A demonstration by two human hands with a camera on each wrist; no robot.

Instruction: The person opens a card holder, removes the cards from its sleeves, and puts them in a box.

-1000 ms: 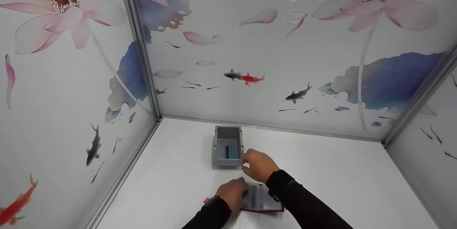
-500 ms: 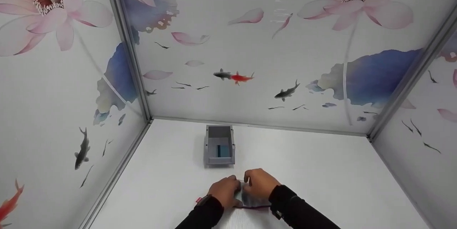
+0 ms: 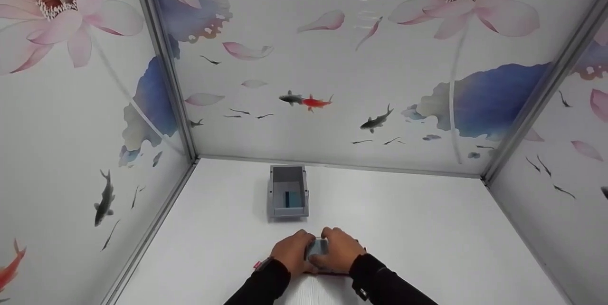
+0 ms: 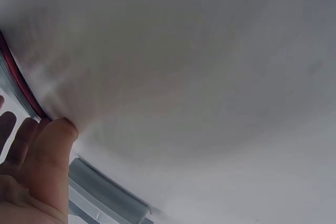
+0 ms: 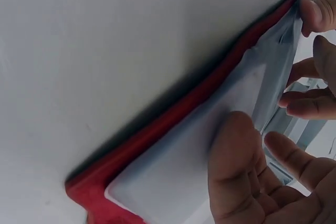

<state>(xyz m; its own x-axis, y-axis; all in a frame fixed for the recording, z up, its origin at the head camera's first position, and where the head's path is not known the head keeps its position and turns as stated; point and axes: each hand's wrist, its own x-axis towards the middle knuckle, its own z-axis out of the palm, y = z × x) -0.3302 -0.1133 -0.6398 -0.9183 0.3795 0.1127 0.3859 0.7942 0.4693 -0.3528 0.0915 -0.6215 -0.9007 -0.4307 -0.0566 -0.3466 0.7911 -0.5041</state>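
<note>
A dark red card holder (image 5: 157, 129) lies open on the white table, its clear plastic sleeves (image 5: 163, 177) showing. My left hand (image 3: 292, 252) grips its left end, thumb at the near edge, as the left wrist view also shows by the red edge (image 4: 23, 90). My right hand (image 3: 341, 250) is close beside the left one, over the sleeves. In the right wrist view its thumb (image 5: 233, 150) lies against a sleeve, with the fingers curled opposite. A bluish sleeve (image 3: 317, 248) shows between both hands. Whether a separate card is in the right hand is hidden.
Beyond the hands stands an open grey box (image 3: 288, 212) with a blue card (image 3: 293, 199) inside. White panels printed with lotus flowers and fish enclose the table (image 3: 389, 229) at the back and sides.
My right hand has come back from the grey box's right side to the card holder and closed in on the left hand. The left hand has kept its hold; the view has shifted slightly.
</note>
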